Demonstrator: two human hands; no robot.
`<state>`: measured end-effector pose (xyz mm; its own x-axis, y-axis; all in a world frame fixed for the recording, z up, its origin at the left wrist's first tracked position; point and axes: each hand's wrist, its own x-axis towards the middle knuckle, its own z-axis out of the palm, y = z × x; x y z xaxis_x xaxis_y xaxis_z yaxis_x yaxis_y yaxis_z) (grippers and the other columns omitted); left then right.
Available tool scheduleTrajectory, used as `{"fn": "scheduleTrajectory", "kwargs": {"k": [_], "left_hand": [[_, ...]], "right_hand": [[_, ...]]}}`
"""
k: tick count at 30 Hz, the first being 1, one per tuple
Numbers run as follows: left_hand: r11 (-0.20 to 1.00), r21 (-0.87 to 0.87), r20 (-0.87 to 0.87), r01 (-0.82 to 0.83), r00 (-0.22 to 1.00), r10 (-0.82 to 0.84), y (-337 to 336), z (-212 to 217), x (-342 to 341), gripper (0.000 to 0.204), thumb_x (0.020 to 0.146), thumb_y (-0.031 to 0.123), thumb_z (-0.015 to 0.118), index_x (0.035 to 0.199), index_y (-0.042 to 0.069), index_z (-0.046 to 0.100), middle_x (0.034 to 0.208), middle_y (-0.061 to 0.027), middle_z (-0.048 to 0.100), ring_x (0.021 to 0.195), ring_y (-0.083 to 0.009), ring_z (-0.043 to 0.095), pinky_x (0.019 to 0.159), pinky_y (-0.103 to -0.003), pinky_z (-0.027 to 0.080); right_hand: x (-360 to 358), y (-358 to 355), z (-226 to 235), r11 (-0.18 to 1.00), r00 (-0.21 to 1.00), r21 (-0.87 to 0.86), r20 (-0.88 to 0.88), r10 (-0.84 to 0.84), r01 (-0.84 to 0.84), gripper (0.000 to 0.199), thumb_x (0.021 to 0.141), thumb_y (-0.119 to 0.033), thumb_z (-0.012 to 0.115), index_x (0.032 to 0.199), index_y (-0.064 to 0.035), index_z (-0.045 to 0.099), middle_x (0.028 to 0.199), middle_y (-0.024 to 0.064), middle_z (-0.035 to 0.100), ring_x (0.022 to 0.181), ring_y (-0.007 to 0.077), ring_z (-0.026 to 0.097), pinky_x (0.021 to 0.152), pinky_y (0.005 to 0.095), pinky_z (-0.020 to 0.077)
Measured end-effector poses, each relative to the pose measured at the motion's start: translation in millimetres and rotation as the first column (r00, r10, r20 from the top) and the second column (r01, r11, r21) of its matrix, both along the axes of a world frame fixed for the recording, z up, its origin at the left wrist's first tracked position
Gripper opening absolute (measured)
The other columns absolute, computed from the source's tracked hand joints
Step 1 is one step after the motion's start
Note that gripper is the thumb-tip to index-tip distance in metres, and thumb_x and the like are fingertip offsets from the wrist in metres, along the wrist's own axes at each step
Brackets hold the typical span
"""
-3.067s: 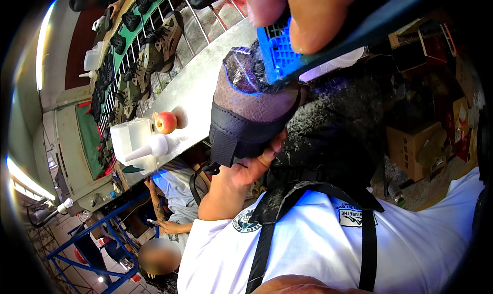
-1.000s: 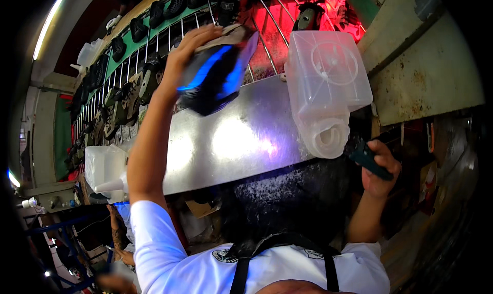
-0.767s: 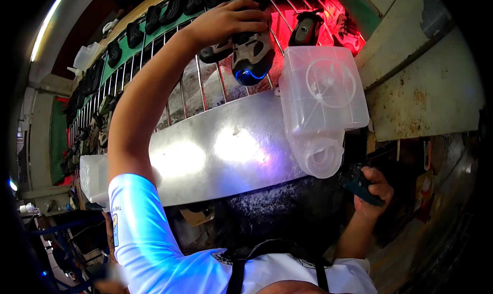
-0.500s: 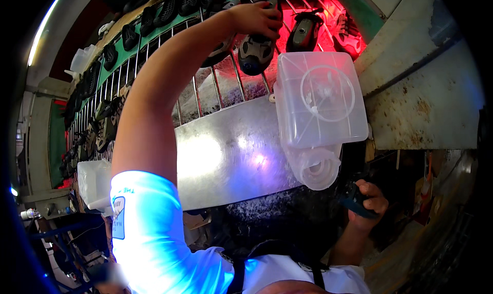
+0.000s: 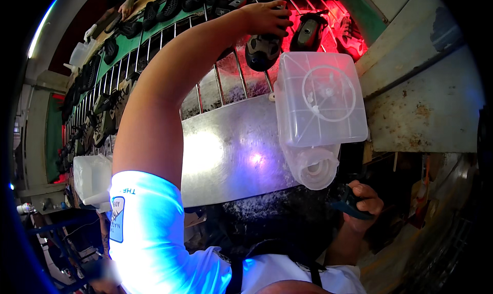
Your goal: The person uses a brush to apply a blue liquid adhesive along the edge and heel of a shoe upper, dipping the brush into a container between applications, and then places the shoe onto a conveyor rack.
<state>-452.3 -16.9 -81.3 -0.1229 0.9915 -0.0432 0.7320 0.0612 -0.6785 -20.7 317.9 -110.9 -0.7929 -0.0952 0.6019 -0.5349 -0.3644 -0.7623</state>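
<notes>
Left hand (image 5: 267, 18) stretched up and away, fingers closed over the top of a dark shoe (image 5: 262, 50), sole outward, resting against the wire rack (image 5: 226, 83); grip from above probably steadies it between the bars. Right hand (image 5: 363, 206) low at the surface edge, clamped on a small dark blue tool (image 5: 345, 206), held out of the way. Clear plastic container (image 5: 321, 106) stands just beside the shoe, on the shiny metal surface (image 5: 231, 150). More shoes (image 5: 110, 114) line the rack leftward.

Wire rack (image 5: 205, 83) of dark shoes (image 5: 263, 52); steel counter (image 5: 231, 150) under clear plastic jug (image 5: 321, 109)
</notes>
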Motion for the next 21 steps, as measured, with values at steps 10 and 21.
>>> {"fn": "scheduleTrajectory", "kwargs": {"k": [10, 21], "left_hand": [[0.999, 0.03, -0.008, -0.015, 1.0, 0.015, 0.5, 8.9, 11.2, 0.046, 0.086, 0.02, 0.06, 0.129, 0.034, 0.058, 0.148, 0.005, 0.047, 0.145, -0.0246, 0.037, 0.124, -0.05, 0.028], [0.865, 0.465, 0.005, -0.19, 0.977, 0.212, -27.9, 30.0, 91.7, 0.059, 0.079, 0.02, 0.069, 0.136, 0.032, 0.057, 0.15, 0.001, 0.048, 0.141, -0.0274, 0.041, 0.118, -0.051, 0.033]], "right_hand": [[4.2, 1.1, -6.0, 1.0, 0.999, -0.028, 0.036, -0.003, 0.004, 0.029, 0.087, -0.003, 0.077, 0.115, -0.007, 0.07, 0.134, 0.0249, 0.063, 0.107, 0.0337, 0.067, 0.085, 0.0389, 0.0559], [-2.0, 4.5, 2.5, 1.0, 0.978, -0.01, 0.206, -0.024, 0.027, 0.047, 0.085, -0.024, 0.082, 0.123, -0.0012, 0.066, 0.126, 0.0293, 0.063, 0.086, 0.0286, 0.069, 0.061, 0.0345, 0.0564]]}}
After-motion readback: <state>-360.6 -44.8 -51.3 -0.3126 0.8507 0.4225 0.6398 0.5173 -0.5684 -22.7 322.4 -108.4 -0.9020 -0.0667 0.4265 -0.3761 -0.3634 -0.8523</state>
